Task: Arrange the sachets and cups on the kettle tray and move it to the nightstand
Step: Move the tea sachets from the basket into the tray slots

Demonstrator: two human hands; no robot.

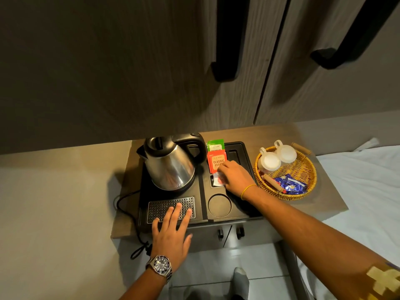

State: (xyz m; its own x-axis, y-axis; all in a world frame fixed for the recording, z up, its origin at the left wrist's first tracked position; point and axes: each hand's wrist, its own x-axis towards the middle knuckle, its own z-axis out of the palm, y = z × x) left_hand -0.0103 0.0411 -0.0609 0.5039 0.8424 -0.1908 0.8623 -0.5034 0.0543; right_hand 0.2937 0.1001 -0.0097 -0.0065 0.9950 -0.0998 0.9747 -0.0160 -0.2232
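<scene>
A black kettle tray [202,191] lies on a small wooden table, with a steel kettle [171,163] on its left half. Green sachets [215,145] and red sachets [216,162] stand upright in the tray's slot. My right hand [234,177] rests on the tray with its fingertips on the red sachets and on a small white sachet [219,180] below them. My left hand [173,230] lies flat, fingers apart, on the perforated drip grille [164,204]. Two white cups [277,158] sit upside down in a wicker basket [303,169] to the right, beside blue sachets [291,184].
A round cup recess [219,205] on the tray is bare. The kettle's black cord [129,213] trails off the table's left front. Cupboard doors with black handles [225,68] rise behind. A white bed [368,191] lies to the right, tiled floor below.
</scene>
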